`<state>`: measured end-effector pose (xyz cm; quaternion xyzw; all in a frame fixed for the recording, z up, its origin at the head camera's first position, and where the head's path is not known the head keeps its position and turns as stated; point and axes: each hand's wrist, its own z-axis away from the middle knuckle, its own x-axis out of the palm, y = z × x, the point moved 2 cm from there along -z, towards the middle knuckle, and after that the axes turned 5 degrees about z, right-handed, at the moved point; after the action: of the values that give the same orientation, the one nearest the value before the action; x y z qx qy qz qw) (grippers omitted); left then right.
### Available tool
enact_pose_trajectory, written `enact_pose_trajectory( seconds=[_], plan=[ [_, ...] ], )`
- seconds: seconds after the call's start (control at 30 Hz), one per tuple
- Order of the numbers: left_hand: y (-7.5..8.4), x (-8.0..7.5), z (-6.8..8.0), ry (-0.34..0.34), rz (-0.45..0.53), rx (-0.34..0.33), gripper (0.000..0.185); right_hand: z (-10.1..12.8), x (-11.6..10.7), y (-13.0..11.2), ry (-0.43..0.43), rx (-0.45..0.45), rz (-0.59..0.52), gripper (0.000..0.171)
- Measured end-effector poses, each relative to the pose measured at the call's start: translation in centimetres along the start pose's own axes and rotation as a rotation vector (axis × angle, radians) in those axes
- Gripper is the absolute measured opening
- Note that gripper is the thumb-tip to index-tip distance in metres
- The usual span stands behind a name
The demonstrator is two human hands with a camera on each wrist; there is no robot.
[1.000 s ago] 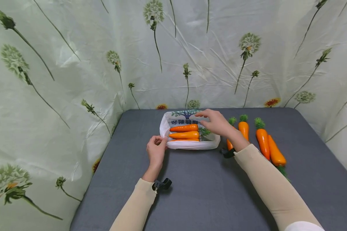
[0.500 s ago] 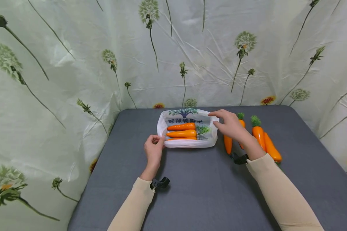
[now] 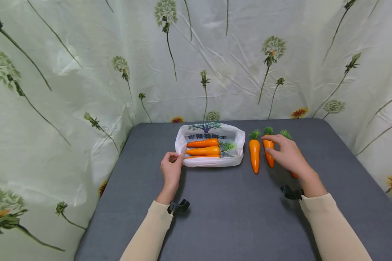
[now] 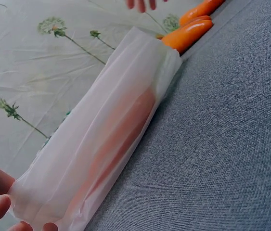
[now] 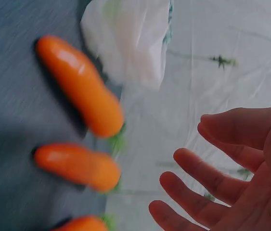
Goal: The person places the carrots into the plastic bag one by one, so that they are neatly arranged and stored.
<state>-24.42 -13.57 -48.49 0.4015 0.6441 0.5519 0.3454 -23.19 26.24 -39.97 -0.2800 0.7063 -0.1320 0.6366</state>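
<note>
Left hand (image 3: 171,169) pinching bag (image 3: 212,162) (corner), right hand (image 3: 286,155) spread

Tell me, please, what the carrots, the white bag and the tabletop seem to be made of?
The carrots look like plastic or foam replicas: an even glossy orange with fuzzy synthetic green tops. The white bag seems to be thin plastic film, translucent enough in the left wrist view to show orange through its wall. The tabletop appears covered in grey woven fabric, matte with a visible weave.

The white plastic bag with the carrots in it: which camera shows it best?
The head view: the plastic bag lies open, three carrots and its print visible. The left wrist view shows only its side, carrots dim through the film, left hand pinching a corner. The right wrist view shows a blurred end.
</note>
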Motion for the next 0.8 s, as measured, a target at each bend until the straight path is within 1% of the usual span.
enact_pose_trajectory(
  seconds=[0.2, 0.33, 0.6, 0.73, 0.8],
  plan=[
    [-0.1, -0.1, 0.0, 0.008, -0.024, 0.001, 0.016, 2.2, -1.1, 2.9, -0.032, 0.087, 0.005, 0.048],
    [-0.1, -0.1, -0.1, 0.004, -0.036, -0.005, 0.016, 3.3, -1.5, 5.0, -0.053, 0.125, 0.030, 0.054],
    [-0.3, -0.2, -0.2, 0.001, -0.042, -0.017, 0.017, 4.9, -2.0, 8.1, -0.122, 0.155, 0.068, 0.067],
    [-0.3, -0.1, -0.2, 0.004, -0.042, -0.024, 0.017, 5.4, -2.5, 9.1, -0.169, 0.172, 0.093, 0.074],
    [-0.3, -0.1, -0.2, 0.006, -0.040, -0.024, 0.017, 5.5, -2.7, 9.5, -0.187, 0.167, 0.105, 0.076]
  ],
)
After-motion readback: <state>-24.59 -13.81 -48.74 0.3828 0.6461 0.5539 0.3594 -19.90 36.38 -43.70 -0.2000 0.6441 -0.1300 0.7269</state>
